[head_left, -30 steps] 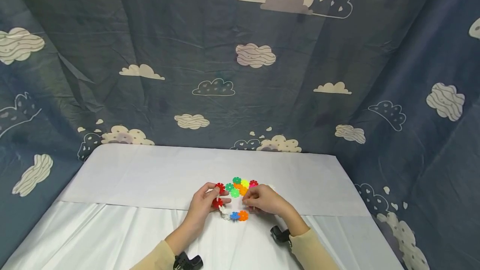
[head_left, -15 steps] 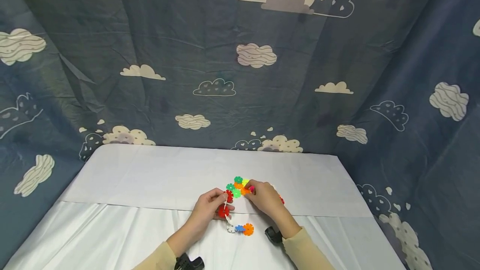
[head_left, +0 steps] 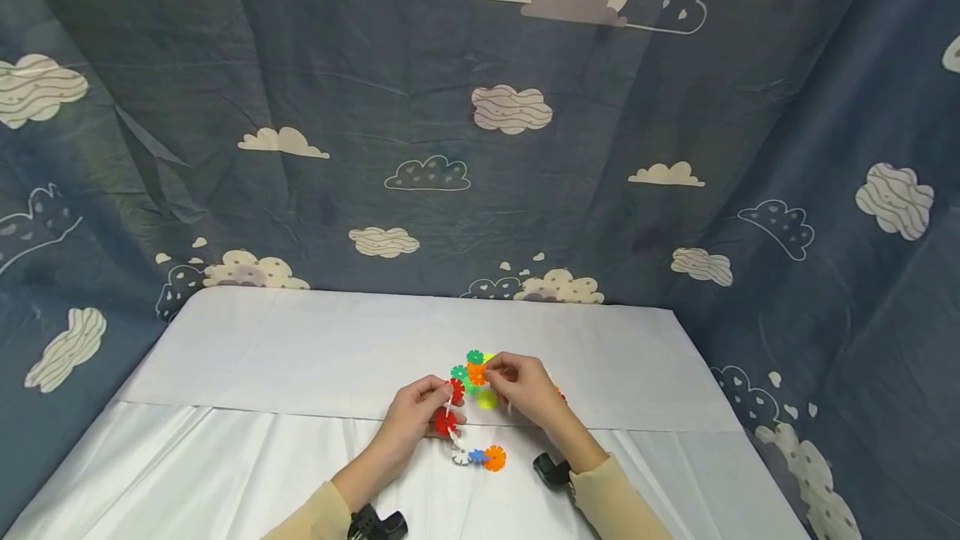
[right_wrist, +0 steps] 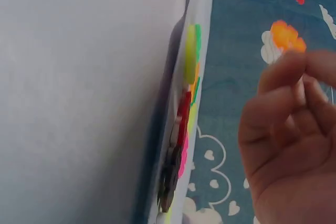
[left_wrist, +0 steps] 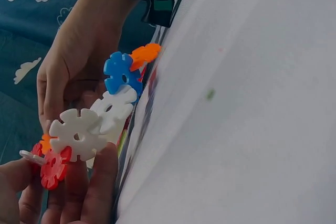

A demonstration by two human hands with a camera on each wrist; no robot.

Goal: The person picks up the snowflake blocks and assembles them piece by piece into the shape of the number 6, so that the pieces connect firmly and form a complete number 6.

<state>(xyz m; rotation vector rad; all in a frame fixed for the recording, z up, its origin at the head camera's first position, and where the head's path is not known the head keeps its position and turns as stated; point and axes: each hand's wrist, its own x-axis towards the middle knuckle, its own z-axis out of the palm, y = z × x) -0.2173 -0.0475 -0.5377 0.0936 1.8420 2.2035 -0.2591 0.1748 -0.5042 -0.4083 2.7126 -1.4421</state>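
My left hand (head_left: 408,419) grips a chain of interlocking plastic snowflake discs by its red discs (head_left: 446,422). From there the chain runs down through white discs (left_wrist: 77,135) and a blue disc (left_wrist: 121,72) to an orange end disc (head_left: 494,458). Between thumb and fingertips, my right hand (head_left: 528,390) pinches a loose orange disc (right_wrist: 287,36), raised above the table. It sits just right of the upper red disc, apart from it. Fingers of the left hand partly hide the chain's upper end.
Behind the hands lies a pile of loose discs, among them a green disc (head_left: 475,357) and a yellow-green disc (head_left: 487,399). The right hand covers part of it. A white cloth covers the table (head_left: 300,348), with a cloud-print curtain (head_left: 420,57) behind.
My right hand has reached into the pile and picked up an orange disc. My left hand has shifted slightly right and down with the chain, then stayed nearly still.
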